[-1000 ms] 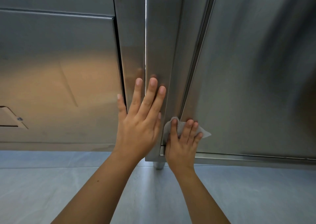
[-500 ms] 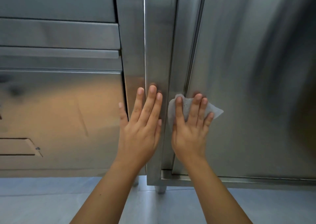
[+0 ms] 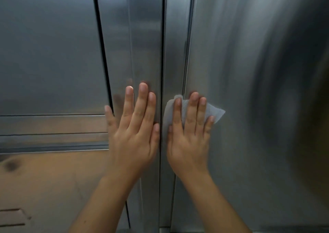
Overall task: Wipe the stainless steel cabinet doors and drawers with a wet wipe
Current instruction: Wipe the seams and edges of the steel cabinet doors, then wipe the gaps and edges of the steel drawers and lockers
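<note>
Brushed stainless steel fills the view. My right hand lies flat with straight fingers on a white wet wipe, pressing it against the left edge of the big right cabinet door. The wipe sticks out above and to the right of the fingers. My left hand rests flat, fingers spread, on the vertical steel post just left of the door gap. The two hands sit side by side, almost touching.
On the left are drawer fronts, split by a horizontal seam with a lower drawer beneath it. A recessed slot shows at the bottom left corner. A dark reflection blurs the far right of the door.
My right hand has slid the wipe upward along the door's left edge from near its bottom. The view has risen with it; the floor is out of sight. My left hand stays on the post.
</note>
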